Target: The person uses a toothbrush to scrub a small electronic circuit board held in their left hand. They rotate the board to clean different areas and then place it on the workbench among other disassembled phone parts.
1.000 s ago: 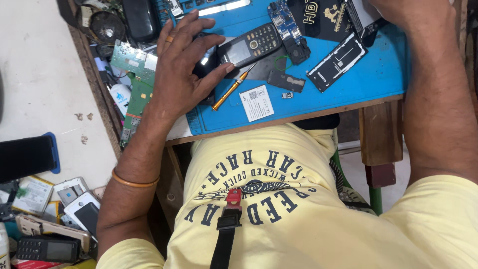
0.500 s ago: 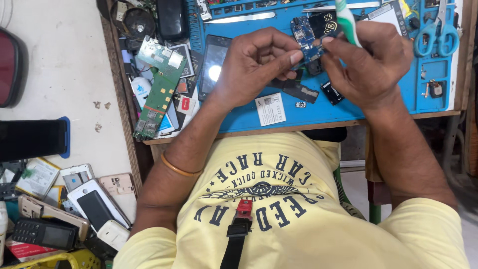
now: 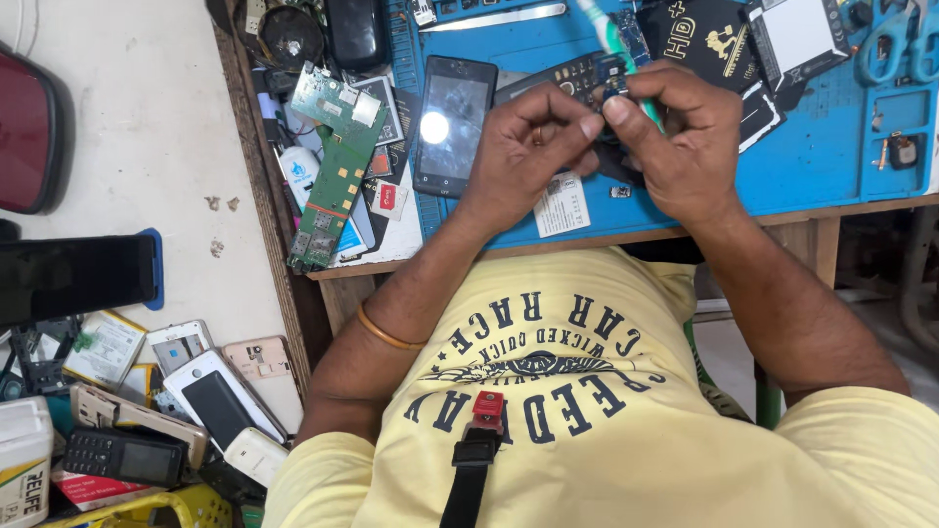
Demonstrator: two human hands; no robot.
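The person sits at a cluttered table (image 3: 841,210) covered by a blue work mat (image 3: 812,147). Both hands meet above the mat's near edge. The left hand (image 3: 523,147) has its fingers (image 3: 585,125) pinched together on a small dark circuit part (image 3: 612,86), holding it up off the mat. The right hand (image 3: 685,137) is clamped on a green-and-white toothbrush (image 3: 611,39), whose handle slants up and away while the head end meets the part between the two hands.

Just left of the hands a black smartphone (image 3: 452,122) lies face up, catching a bright glare. A keypad phone (image 3: 562,78) lies partly hidden behind the fingers. Further left, a long green circuit board (image 3: 333,166) hangs over the mat's edge among loose scraps, and blue scissors (image 3: 895,44) rest at the far right.

The risk I see is in the grip: the part is small and held only by fingertips, so a hard stroke of the brush could flick it out, and it might vanish into the clutter or fall off the near edge into the lap. Pressing too hard could also bend something delicate on it.

Compared with half a second ago, the hands have kept the same pinch but now sit a little higher and closer together, and the brush leans more steeply. A second ago the left hand lay flat on the keypad phone.
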